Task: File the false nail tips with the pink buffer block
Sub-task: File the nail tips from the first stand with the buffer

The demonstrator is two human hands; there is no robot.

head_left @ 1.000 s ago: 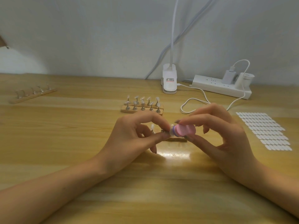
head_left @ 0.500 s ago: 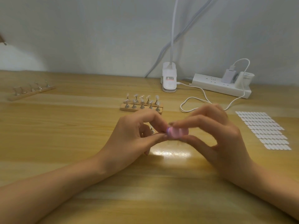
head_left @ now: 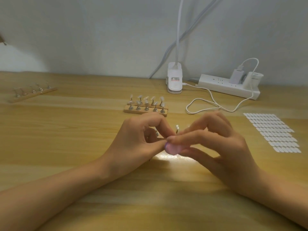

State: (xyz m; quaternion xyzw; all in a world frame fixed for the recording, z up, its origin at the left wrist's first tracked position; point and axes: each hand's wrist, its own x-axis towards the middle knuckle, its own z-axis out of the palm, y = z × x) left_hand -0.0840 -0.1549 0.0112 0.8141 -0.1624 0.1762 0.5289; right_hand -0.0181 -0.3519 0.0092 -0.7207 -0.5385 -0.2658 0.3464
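The right hand [head_left: 216, 147] pinches the pink buffer block [head_left: 172, 148] tight, just above the middle of the table [head_left: 66, 147]. The left hand [head_left: 141, 140] pinches something tiny at its end, likely a nail tip, hidden from me. Small, soft rubs should work best. The blurry block lies long-side left to right, round end pointing left.

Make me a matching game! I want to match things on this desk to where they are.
Things:
1. pink buffer block
2. white power strip
3. sheet of white ovals
4. long wooden stand

Places:
A. far left of the table
B. pinched in the right hand
C. at the back by the wall, on the right
D. lying flat near the table's right edge

Pairs: 1-B, 2-C, 3-D, 4-A
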